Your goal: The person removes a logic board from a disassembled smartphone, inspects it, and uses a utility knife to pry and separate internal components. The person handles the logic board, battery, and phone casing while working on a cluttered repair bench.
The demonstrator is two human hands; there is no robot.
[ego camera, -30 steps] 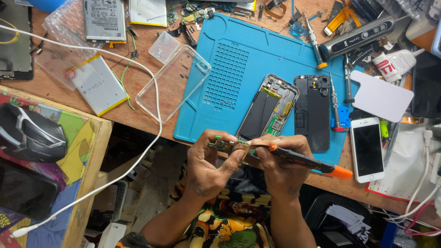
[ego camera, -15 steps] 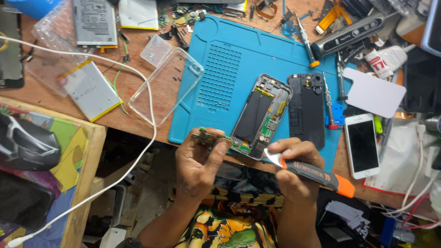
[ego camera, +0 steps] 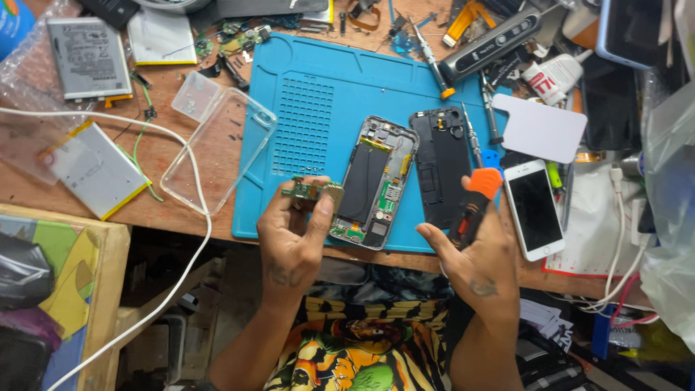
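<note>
My left hand [ego camera: 293, 235] pinches a small green circuit board [ego camera: 310, 190] between thumb and fingers, over the front edge of the blue work mat [ego camera: 318, 94]. My right hand [ego camera: 474, 250] grips a black screwdriver with an orange cap [ego camera: 474, 203], held upright with the cap pointing away from me. Between the hands lies an opened phone [ego camera: 376, 181] with its battery and inner parts showing. Its black back cover [ego camera: 440, 166] lies just right of it on the mat.
A white phone [ego camera: 534, 208] lies right of my right hand. A clear phone case [ego camera: 217, 148], loose batteries [ego camera: 90, 170] and a white cable [ego camera: 195, 181] lie on the left. Tools, a glue tube [ego camera: 554, 76] and parts crowd the far edge. A wooden box rim [ego camera: 108, 289] stands lower left.
My hands have separated. The left hand lifted the circuit board up and left. The right hand swung the screwdriver from lying sideways to standing upright, orange cap away from me.
</note>
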